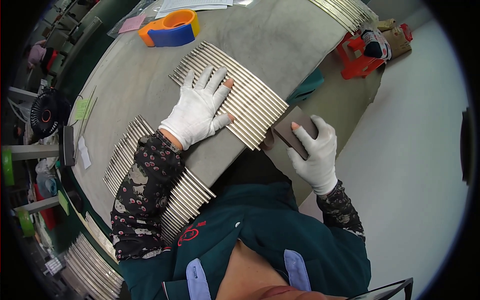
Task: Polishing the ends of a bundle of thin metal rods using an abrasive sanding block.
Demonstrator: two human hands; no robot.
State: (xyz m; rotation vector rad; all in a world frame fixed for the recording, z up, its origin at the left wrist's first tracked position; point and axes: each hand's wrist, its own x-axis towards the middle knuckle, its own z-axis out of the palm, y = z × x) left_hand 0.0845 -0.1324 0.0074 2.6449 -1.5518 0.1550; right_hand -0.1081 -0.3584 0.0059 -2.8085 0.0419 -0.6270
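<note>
My left hand (199, 109), in a white glove with cut fingertips, lies flat with fingers spread on a row of thin shiny metal rods (245, 95) laid side by side on the grey table (280, 40). My right hand (315, 150), gloved the same way, grips a dark brown rectangular pad (292, 130) just off the table's near edge, beside the ends of those rods. A second row of metal rods (125, 155) lies under my left forearm.
An orange and blue tape dispenser (170, 29) and papers (192, 5) sit at the table's far side. More rods (345, 12) lie at the far right and at the lower left (92, 265). A small black fan (46, 112) stands left; a red stool (357, 60) stands on the floor.
</note>
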